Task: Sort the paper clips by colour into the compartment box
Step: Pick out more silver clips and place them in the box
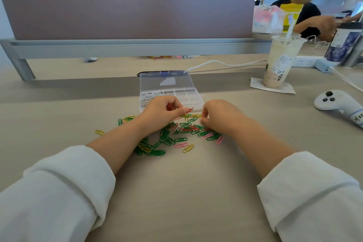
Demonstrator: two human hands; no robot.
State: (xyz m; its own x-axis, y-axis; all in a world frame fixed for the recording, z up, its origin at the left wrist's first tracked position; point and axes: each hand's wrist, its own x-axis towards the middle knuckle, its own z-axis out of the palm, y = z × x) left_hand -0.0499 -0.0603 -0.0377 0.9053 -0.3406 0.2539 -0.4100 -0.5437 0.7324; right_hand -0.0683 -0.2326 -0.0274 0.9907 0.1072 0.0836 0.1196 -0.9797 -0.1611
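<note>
We see a bright, even picture, lit softly from above, with no hard shadows. A broad grey shadow band lies on the desk (59,124) along its far edge, below the partition screen (125,6); elsewhere the shading is faint. The clear lid (149,84) of the compartment box (196,102) carries a pale patch of glare. The paper clips (184,129) at the middle of the desk are sharp. Toward the edges the wide lens bends things: the partition's rail (137,48) bows, and the white sleeves (59,192) at the near corners look swollen. The person (310,12) beyond the far right corner is blurred.
</note>
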